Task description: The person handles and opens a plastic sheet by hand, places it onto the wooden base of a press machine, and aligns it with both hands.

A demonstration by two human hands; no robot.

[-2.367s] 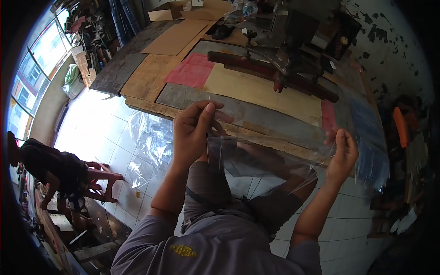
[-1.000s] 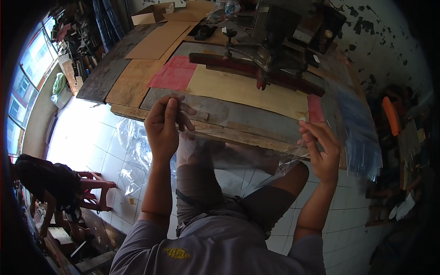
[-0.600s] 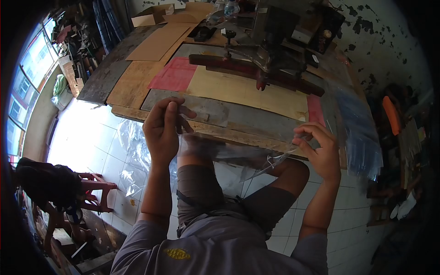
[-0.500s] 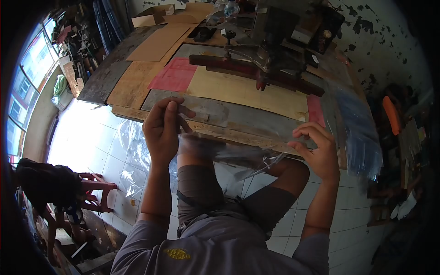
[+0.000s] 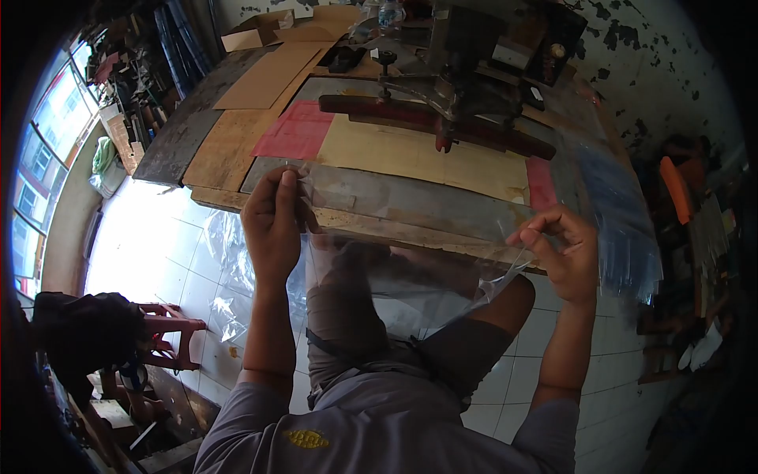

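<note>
A clear plastic sheet (image 5: 410, 276) is stretched between my two hands at the front edge of the workbench. My left hand (image 5: 273, 221) pinches its upper left corner between thumb and fingers. At the other end, my right hand (image 5: 559, 245) is closed on the right corner, where the plastic bunches into creases. The sheet hangs over the bench edge and above my lap; whether it is a single layer or a bag, I cannot tell. Just beyond it lies a pad of yellow (image 5: 418, 154) and red (image 5: 292, 130) material, under the dark bar (image 5: 434, 126) of a press-like machine.
A stack of clear plastic pieces (image 5: 620, 229) lies along the bench's right side. More clear plastic (image 5: 227, 253) hangs at the bench's left front. Cardboard (image 5: 272, 75) rests at the back left. A red stool (image 5: 178, 332) stands on the tiled floor to the left.
My right hand has moved slightly right and its fingers have closed on the plastic. The left fingers have drawn together at the corner. The sheet is raised and spread wider.
</note>
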